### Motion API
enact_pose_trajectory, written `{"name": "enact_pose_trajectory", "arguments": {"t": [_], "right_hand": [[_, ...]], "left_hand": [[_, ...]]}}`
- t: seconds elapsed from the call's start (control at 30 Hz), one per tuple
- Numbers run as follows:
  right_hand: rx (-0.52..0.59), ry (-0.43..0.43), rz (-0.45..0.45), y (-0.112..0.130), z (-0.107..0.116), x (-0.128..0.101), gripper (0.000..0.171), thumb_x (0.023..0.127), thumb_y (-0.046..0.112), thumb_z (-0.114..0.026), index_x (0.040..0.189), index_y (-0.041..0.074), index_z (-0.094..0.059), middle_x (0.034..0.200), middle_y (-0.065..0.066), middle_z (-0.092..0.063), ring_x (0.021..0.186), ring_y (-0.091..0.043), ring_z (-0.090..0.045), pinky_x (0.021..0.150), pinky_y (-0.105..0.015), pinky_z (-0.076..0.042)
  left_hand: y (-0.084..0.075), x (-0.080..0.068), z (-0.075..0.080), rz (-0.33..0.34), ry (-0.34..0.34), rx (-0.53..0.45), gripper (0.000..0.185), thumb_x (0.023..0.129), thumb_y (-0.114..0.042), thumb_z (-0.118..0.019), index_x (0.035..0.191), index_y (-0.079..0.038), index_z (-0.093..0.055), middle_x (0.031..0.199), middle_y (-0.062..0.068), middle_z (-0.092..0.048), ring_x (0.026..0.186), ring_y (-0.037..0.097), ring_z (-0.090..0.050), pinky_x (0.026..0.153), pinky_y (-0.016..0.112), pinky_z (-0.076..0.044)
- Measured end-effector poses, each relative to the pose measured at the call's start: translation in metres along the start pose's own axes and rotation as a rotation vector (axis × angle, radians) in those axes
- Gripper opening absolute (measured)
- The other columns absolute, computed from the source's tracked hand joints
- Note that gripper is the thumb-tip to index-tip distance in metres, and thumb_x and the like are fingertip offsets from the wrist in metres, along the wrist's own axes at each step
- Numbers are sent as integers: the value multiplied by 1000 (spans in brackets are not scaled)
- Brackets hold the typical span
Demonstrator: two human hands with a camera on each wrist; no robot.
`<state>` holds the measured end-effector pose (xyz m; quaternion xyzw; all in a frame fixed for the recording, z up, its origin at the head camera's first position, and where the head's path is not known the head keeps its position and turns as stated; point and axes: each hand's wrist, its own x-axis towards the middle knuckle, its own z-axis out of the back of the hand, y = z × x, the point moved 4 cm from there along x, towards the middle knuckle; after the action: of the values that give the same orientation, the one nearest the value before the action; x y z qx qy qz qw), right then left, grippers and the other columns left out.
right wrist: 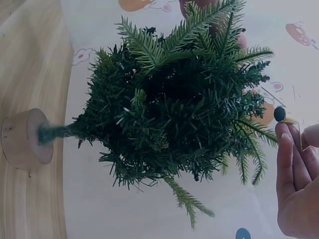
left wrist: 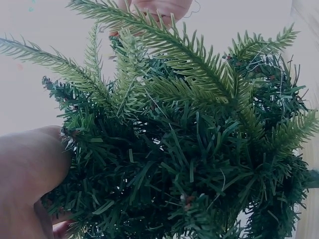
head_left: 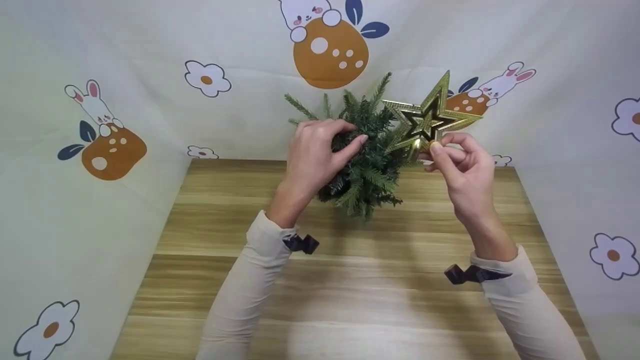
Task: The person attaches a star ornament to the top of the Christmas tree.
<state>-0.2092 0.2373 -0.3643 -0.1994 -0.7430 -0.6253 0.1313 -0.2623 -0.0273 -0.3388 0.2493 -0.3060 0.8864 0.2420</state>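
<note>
A small artificial Christmas tree (head_left: 367, 172) with green needles stands near the back of the table. In the right wrist view, its trunk rises from a round wooden base (right wrist: 25, 140). My left hand (head_left: 315, 155) holds the tree's upper left side, thumb and fingers among the branches; in the left wrist view, foliage hides part of that hand (left wrist: 30, 174). To the right of the treetop, my right hand (head_left: 467, 175) pinches a glittery gold star (head_left: 427, 122) by its lower edge. Only a thin gold edge and a dark round end show between those fingers (right wrist: 286, 164) in the right wrist view.
The wood-grain table (head_left: 220, 210) is bordered by pale cloth walls (head_left: 240, 125) printed with rabbits, oranges and flowers. The back wall stands close behind the tree. Small black devices (head_left: 305, 244) are strapped at both wrists.
</note>
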Motion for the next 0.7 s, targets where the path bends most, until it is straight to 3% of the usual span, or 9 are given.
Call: {"name": "enact_pose_trajectory", "arguments": {"t": [0.7], "right_hand": [[-16,46,28,-2,-28,19,7,103,-1,-68,110,-1,-67,96,-16,-84,82,-22,-81,69,-30,-63]], "left_hand": [[1,0,-2,9,6,4,37,104,-50,-71,115,-18,-83,114,-2,-84,107,19,-79,109,43,-52]]}}
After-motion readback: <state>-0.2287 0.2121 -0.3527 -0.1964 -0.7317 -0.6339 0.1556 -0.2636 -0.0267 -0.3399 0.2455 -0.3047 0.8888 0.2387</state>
